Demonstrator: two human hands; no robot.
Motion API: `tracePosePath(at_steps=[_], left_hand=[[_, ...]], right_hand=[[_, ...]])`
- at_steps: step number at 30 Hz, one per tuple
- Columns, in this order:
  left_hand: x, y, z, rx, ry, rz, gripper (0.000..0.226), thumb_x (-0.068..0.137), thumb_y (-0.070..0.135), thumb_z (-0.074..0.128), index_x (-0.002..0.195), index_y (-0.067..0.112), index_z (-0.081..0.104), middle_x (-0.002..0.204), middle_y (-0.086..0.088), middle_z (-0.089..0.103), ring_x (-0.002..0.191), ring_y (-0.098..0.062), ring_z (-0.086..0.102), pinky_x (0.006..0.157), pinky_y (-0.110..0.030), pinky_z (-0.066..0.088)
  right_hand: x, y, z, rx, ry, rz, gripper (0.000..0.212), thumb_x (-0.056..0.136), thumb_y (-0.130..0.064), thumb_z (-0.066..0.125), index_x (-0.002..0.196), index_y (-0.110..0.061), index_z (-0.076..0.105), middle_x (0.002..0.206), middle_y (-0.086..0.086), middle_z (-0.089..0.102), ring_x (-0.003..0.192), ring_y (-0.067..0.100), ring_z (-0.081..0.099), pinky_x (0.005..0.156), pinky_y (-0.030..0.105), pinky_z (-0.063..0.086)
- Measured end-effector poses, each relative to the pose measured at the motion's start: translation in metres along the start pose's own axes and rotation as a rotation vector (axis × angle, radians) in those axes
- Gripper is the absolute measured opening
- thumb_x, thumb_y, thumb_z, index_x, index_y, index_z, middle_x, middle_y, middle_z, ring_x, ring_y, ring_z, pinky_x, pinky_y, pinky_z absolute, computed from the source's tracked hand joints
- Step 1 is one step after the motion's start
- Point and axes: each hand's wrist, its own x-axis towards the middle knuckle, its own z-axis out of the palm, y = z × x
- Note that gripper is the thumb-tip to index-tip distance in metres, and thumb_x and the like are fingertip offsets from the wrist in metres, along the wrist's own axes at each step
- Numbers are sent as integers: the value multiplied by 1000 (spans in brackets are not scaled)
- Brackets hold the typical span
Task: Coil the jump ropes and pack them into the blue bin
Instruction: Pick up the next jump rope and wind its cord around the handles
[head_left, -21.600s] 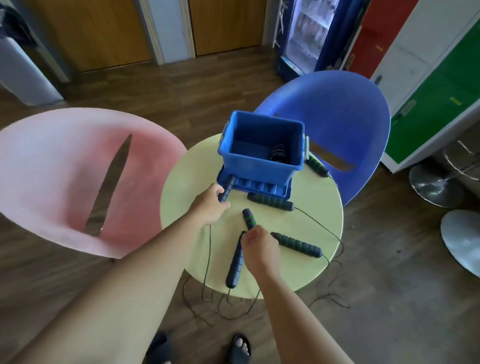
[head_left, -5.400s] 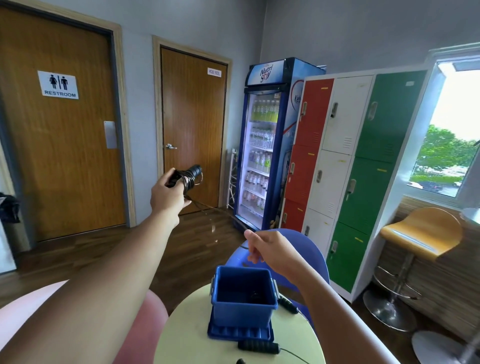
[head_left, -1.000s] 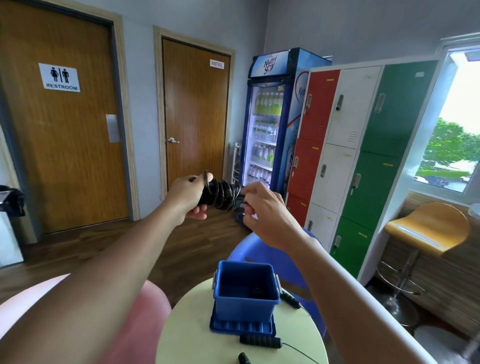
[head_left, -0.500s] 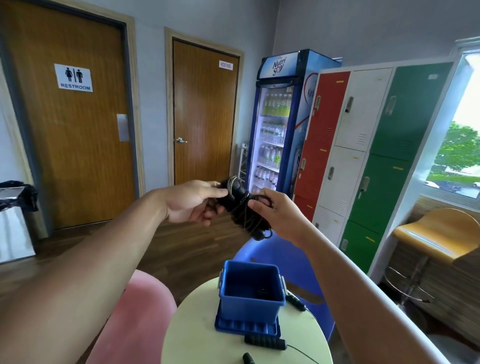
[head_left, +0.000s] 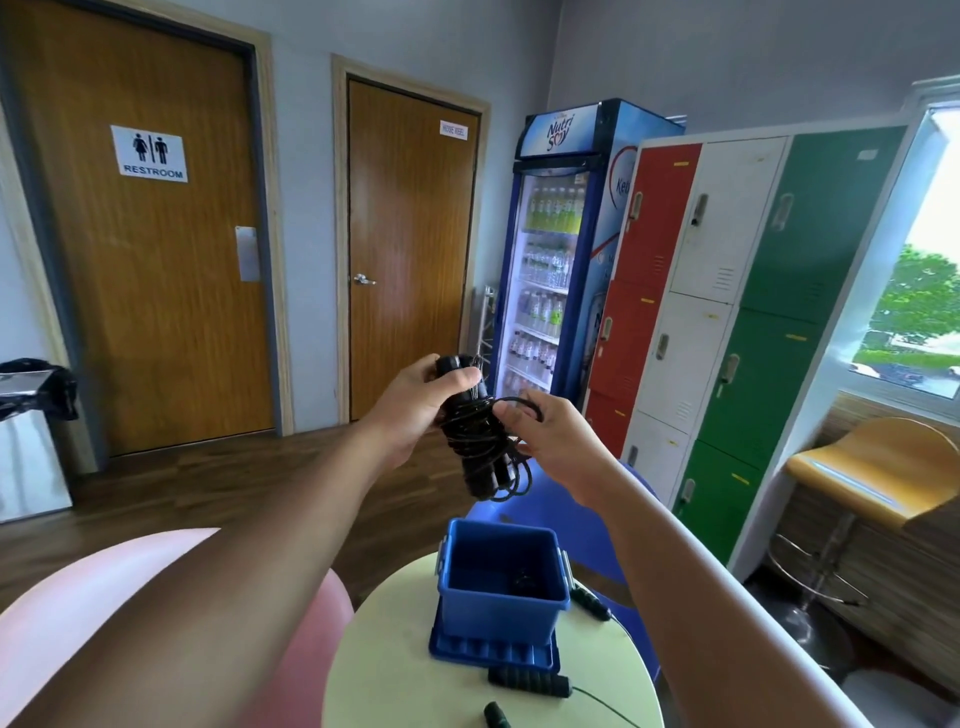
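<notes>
Rope (head_left: 480, 447), wound on its handles, hung upright below the left hand (head_left: 415, 410) gripping its top, right fingers (head_left: 511, 415) pinching a loop, bin (head_left: 501, 587) directly beneath.

Round pale yellow-green table (head_left: 395, 675), low in frame, w/ its near edge cut off by the frame bottom. On it: flat blue lid (head_left: 493, 656), lying rim-up, w/ the blue bin (head_left: 501, 605) standing on top of it. 1 black foam rope handle (head_left: 530, 682) lies just in front of the lid, thin cord (head_left: 605, 706) running off its right end across the tabletop. Tip of a 2nd handle (head_left: 497, 716) pokes in at the bottom edge. A 3rd handle (head_left: 589, 603) rests just right of the bin, near the table's rim.
</notes>
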Motion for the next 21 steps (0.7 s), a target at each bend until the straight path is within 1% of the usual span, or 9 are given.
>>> tracePosePath(at_steps=[3, 5, 7, 9, 11, 13, 15, 18, 21], left_hand=[[1, -10, 1, 163, 49, 13, 54, 88, 39, 73, 115, -3, 53, 101, -21, 62, 95, -28, 62, 88, -45, 48], [1, -18, 3, 148, 96, -15, 52, 90, 33, 74, 122, 4, 46, 106, -16, 58, 98, -25, 61, 87, -42, 51], [1, -23, 6, 69, 93, -54, 58, 89, 33, 76, 129, 14, 39, 116, -12, 58, 106, -25, 63, 86, -38, 54], [2, -25, 7, 39, 97, -89, 52, 90, 35, 73, 130, 17, 46, 117, -14, 63, 111, -31, 65, 86, -40, 56], [2, -25, 10, 29, 144, -98, 36, 91, 38, 69, 118, 14, 62, 109, -17, 70, 109, -38, 66, 87, -46, 56], [1, -22, 15, -23, 247, -135, 34, 94, 42, 66, 112, 13, 63, 106, -15, 71, 101, -35, 69, 78, -43, 60], [-1, -19, 17, -116, 350, -206, 40, 94, 47, 64, 116, 14, 59, 107, -13, 69, 95, -28, 69, 64, -36, 60], [-1, -13, 12, -273, 483, -298, 39, 92, 51, 67, 107, 16, 57, 106, -13, 67, 95, -26, 68, 67, -36, 60], [-2, -6, 7, -293, 554, -360, 48, 88, 61, 66, 95, 16, 53, 103, -12, 64, 95, -27, 65, 68, -37, 62]], right_hand=[[-5, -13, -4, -234, 3, -125, 30, 95, -40, 64, 77, -16, 60, 77, -3, 57, 67, 9, 52, 67, 29, 44], [-7, -26, -4, -351, 2, -208, 41, 98, -38, 61, 65, -20, 45, 64, -8, 46, 51, 4, 40, 52, 22, 32], [-7, -37, -2, -362, 24, -254, 43, 99, -39, 60, 66, -16, 45, 56, -5, 52, 43, 3, 40, 47, 20, 31], [-8, -48, -1, -308, 41, -265, 42, 99, -38, 60, 70, -9, 50, 54, -4, 58, 40, 2, 44, 46, 18, 35], [-9, -56, 0, -256, 50, -264, 40, 99, -36, 60, 71, -8, 52, 47, -9, 56, 38, 1, 46, 45, 14, 35], [-12, -61, 1, -225, 66, -263, 41, 100, -36, 59, 71, -8, 52, 43, -9, 53, 35, 2, 44, 43, 13, 35], [-13, -61, 3, -182, 83, -250, 43, 100, -37, 57, 67, -13, 48, 41, -5, 53, 35, 6, 45, 44, 17, 39], [-12, -56, 4, -141, 51, -192, 44, 101, -39, 56, 64, -19, 44, 41, -2, 55, 43, 20, 56, 54, 29, 48], [-9, -47, 2, -113, 23, -137, 43, 101, -36, 56, 65, -19, 44, 43, -3, 56, 50, 22, 66, 57, 30, 49]])
